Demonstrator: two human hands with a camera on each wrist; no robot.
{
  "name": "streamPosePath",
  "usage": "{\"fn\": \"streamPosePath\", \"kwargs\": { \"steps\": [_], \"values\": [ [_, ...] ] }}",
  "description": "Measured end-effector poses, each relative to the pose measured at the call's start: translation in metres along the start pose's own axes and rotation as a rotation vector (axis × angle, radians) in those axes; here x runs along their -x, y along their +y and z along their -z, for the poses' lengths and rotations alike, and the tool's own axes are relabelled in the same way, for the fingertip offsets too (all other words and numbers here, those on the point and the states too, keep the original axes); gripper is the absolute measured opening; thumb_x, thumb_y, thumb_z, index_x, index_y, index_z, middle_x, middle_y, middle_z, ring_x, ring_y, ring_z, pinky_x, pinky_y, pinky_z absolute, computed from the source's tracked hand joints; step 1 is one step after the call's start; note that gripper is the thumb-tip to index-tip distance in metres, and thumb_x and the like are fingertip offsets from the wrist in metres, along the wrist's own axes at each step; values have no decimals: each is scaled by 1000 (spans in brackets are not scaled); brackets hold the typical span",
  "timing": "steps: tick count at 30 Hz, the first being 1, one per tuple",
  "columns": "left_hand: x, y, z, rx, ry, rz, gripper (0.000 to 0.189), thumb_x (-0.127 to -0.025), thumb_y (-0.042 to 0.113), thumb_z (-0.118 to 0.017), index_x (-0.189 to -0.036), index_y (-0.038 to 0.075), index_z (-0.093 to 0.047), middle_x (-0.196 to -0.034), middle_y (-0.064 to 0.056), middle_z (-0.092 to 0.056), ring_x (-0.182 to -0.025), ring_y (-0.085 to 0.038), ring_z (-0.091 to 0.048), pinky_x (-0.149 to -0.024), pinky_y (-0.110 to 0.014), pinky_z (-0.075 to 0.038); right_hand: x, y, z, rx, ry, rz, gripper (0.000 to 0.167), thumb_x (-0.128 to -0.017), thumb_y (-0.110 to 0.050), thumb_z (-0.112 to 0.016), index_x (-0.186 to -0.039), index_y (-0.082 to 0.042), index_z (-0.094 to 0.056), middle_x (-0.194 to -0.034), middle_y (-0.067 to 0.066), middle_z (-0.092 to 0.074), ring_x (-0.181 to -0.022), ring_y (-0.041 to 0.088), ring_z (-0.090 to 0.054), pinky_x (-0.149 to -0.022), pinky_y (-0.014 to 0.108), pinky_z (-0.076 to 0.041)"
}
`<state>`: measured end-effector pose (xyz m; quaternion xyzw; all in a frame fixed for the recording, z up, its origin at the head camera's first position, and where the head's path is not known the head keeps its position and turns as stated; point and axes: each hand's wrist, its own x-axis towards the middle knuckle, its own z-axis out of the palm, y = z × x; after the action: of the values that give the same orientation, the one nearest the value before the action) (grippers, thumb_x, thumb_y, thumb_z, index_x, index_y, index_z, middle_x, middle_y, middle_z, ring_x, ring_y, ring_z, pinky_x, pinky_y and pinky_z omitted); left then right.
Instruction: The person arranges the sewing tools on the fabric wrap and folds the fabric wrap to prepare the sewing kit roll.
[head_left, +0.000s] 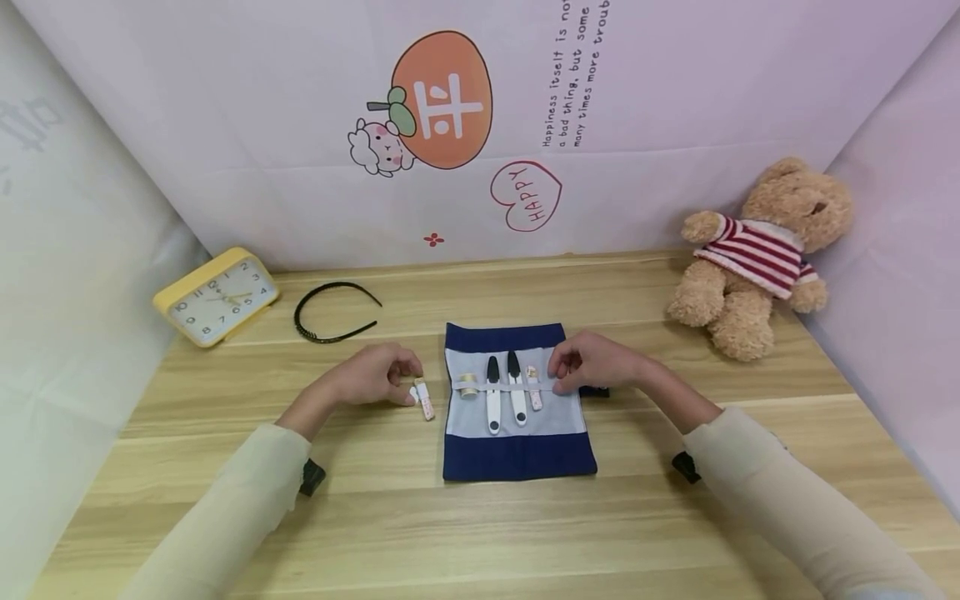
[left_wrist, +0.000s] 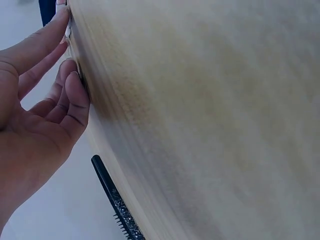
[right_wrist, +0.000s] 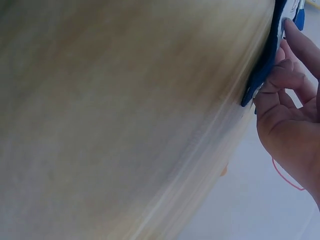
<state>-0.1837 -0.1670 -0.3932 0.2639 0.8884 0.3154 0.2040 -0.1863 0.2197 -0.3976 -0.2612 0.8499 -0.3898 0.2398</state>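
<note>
A small pink-and-white patterned piece (head_left: pixel 425 402) with a gold end lies left of the fabric roll pouch, a white bit beside it. My left hand (head_left: pixel 378 375) has thumb and forefinger at its gold end, pinching it, the other fingers curled in the left wrist view. On the table the navy-edged pouch (head_left: pixel 517 457) is spread flat. My right hand (head_left: pixel 596 364) pinches the pale elastic strap (head_left: pixel 546 387) near the pouch's right edge. That strap holds a yellowish spool (head_left: pixel 468 385), two white-handled tools with black tips (head_left: pixel 493 400), and a similar pink patterned piece (head_left: pixel 534 390).
Back left, a yellow alarm clock (head_left: pixel 219 296) stands near a black headband (head_left: pixel 298 321). A teddy bear (head_left: pixel 750 250) in a striped top sits at the back right. Light printed cloth (head_left: pixel 285 200) rises behind the wooden table (head_left: pixel 390 533).
</note>
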Motion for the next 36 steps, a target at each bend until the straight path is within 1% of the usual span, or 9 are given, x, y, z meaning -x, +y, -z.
{"fn": "streamPosePath", "kwargs": {
  "steps": [1, 6, 10, 13, 18, 22, 28, 32, 36],
  "values": [
    [0, 0, 0, -7, 3, -1, 32, -80, 7, -87, -107, 2, -70, -99, -7, -66, -82, -19, -56, -75, -34, -50, 0, 0, 0, 4, 2, 6, 13, -85, -4, -81, -93, -1, -71, -83, 3, -63, -79, 18, -55, -69, 26, -46],
    [-1, 1, 1, -20, 4, 12, 26, -80, 8, -87, -98, 3, -68, -93, -6, -64, -80, -18, -56, -73, -33, -50, -1, -1, -1, 16, -1, 21, 11, -84, -3, -81, -90, -1, -72, -81, 1, -62, -77, 18, -54, -68, 25, -46],
    [-1, 2, 1, -13, -7, 15, 22, -80, 7, -87, -89, 6, -67, -87, -4, -63, -77, -17, -55, -71, -33, -49, -2, 1, -1, 25, -6, 23, 10, -84, -2, -81, -88, -3, -72, -79, 1, -63, -76, 17, -54, -67, 25, -46],
    [-2, 1, 0, -30, -9, 18, 23, -80, 8, -87, -92, 5, -68, -89, -4, -63, -77, -17, -55, -71, -33, -49, -2, 2, -2, 31, -7, 26, 9, -84, -1, -81, -87, -4, -73, -79, 1, -63, -74, 16, -54, -66, 25, -47],
    [-2, 1, 0, -78, 5, 35, 31, -79, 11, -88, -100, 2, -66, -93, -6, -62, -82, -19, -55, -77, -35, -49, -2, 0, -1, 25, -8, 10, 9, -84, 1, -80, -86, -4, -73, -78, 1, -64, -73, 16, -55, -65, 24, -47],
    [-2, 3, 1, -89, 10, 53, 31, -79, 12, -89, -97, 2, -66, -90, -6, -62, -81, -18, -55, -78, -35, -49, -2, -1, -1, 25, -8, 6, 9, -84, 1, -80, -85, -5, -73, -77, 1, -64, -73, 16, -55, -65, 24, -47],
    [0, 7, 3, -115, 14, 73, 31, -79, 14, -89, -93, 3, -64, -86, -5, -60, -77, -18, -52, -75, -35, -47, -2, 0, -1, 34, -10, 12, 10, -84, 0, -80, -85, -6, -72, -77, 0, -64, -72, 15, -54, -65, 24, -46],
    [0, 7, 4, -120, 12, 62, 28, -79, 15, -89, -87, 4, -64, -82, -3, -61, -75, -16, -51, -72, -34, -47, -2, 0, -1, 39, -8, 14, 9, -84, 0, -80, -85, -6, -73, -77, 0, -64, -73, 16, -54, -65, 24, -46],
    [0, 7, 3, -119, 11, 54, 28, -79, 16, -89, -84, 6, -63, -80, -1, -61, -74, -16, -52, -71, -33, -47, -2, 0, -1, 43, -8, 19, 9, -85, 0, -80, -85, -6, -72, -77, 1, -64, -72, 16, -54, -65, 24, -46]
  ]
}}
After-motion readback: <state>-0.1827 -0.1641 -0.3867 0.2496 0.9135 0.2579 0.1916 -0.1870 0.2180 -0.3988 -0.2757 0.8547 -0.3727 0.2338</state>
